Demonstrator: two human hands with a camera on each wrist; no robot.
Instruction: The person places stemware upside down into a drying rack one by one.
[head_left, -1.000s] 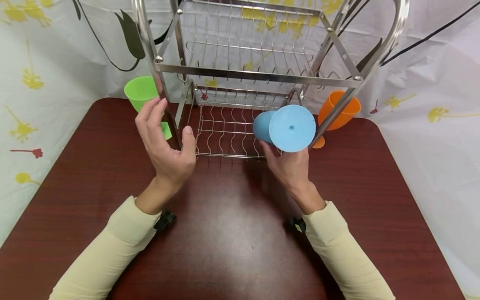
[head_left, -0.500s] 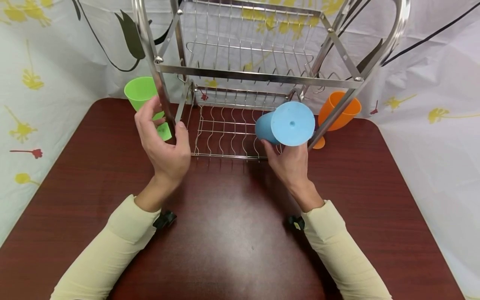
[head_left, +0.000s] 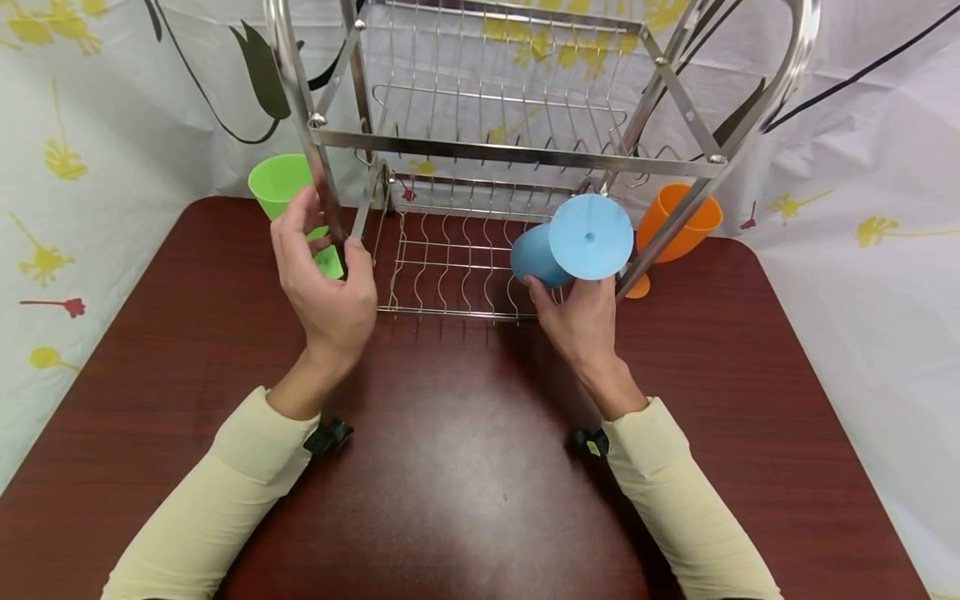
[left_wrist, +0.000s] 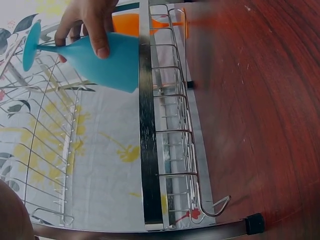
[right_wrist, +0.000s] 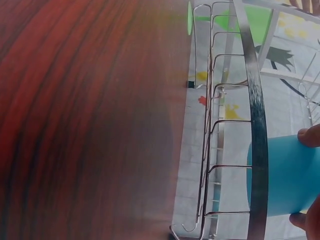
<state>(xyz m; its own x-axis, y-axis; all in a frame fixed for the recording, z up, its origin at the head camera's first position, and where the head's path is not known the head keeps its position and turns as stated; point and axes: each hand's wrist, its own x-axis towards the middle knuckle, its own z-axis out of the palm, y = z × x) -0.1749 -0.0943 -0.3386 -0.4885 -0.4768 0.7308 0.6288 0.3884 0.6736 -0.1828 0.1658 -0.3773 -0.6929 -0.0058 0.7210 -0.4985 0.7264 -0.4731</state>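
Note:
My right hand [head_left: 585, 329] grips a blue plastic goblet [head_left: 591, 237] upside down, its round foot facing up. The bowl's mouth points down over the right side of the lower tier of a metal dish rack [head_left: 517, 152]; in the left wrist view, the blue goblet [left_wrist: 107, 60] has its rim at the rack's front bar. Whether it touches the wires is hidden. My left hand [head_left: 326, 304] has its fingers curled about the rack's left front post, thumb against it. Behind that hand stands a green goblet [head_left: 281, 182], partly covered by fingers and post.
An orange goblet [head_left: 678, 221] stands upright just outside the rack's right side. Wire slots [head_left: 453, 267] line the lower tier, and another wire tier is above. The dark red table [head_left: 465, 467] extends in front; a white patterned sheet [head_left: 97, 150] hangs behind.
My left hand has shifted left and its fingers have closed in about the rack post. The goblet's foot has tipped away, slightly up and to the right in the head view, with my right hand.

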